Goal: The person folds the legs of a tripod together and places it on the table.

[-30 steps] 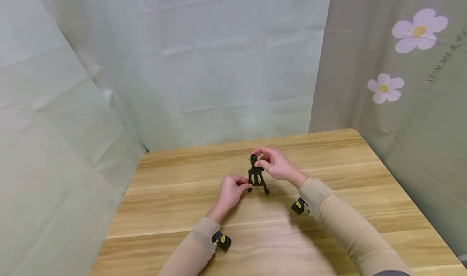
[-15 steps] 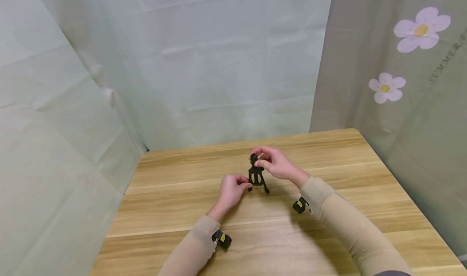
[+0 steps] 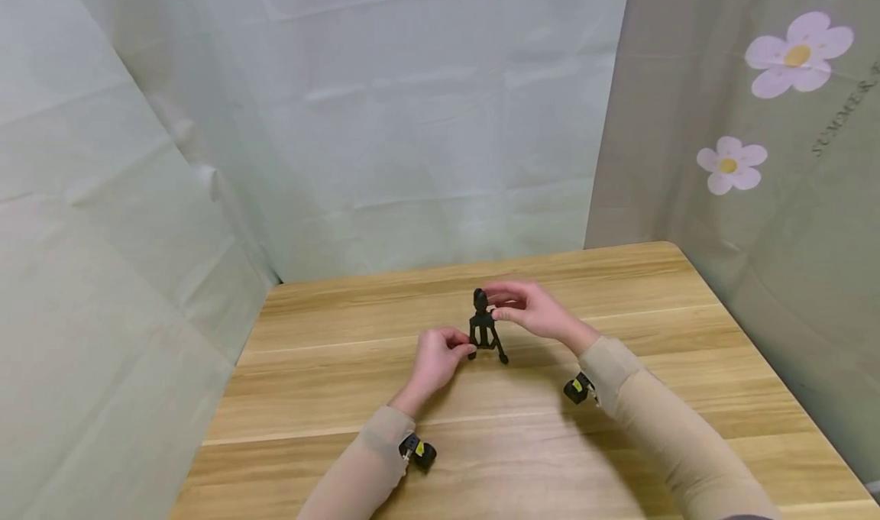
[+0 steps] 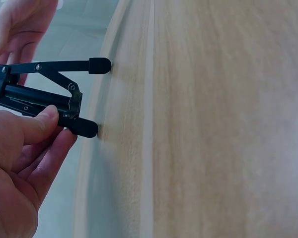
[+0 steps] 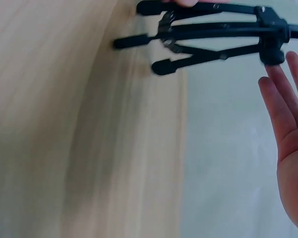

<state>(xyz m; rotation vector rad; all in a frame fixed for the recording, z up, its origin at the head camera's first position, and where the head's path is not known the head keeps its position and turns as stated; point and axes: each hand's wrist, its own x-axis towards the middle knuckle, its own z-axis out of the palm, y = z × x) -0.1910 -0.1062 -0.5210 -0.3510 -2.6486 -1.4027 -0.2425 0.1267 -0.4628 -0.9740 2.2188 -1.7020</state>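
A small black mini tripod [image 3: 484, 320] stands upright on the wooden table with its legs partly spread. My left hand [image 3: 438, 358] pinches one leg low down between thumb and fingers; in the left wrist view the thumb lies over that leg [image 4: 84, 127] near its rounded foot. At the tripod's upper part is my right hand [image 3: 539, 310], its thumb tip by the collar under the head. From the right wrist view, the right hand's fingers [image 5: 280, 111] look extended, with tips close to a knob [image 5: 272, 57] on the tripod.
The wood-grain table [image 3: 330, 398] ends just behind the tripod, with a pale hanging sheet [image 3: 426, 123] beyond it. To the right hangs a curtain [image 3: 687, 85] printed with flowers. Black wrist cameras [image 3: 419, 453] are strapped below both sleeves.
My right hand has loosened from the tripod's head and shifted slightly right, leaving the head more exposed. The left hand keeps its pinch on the leg, and the tripod stays about where it was.
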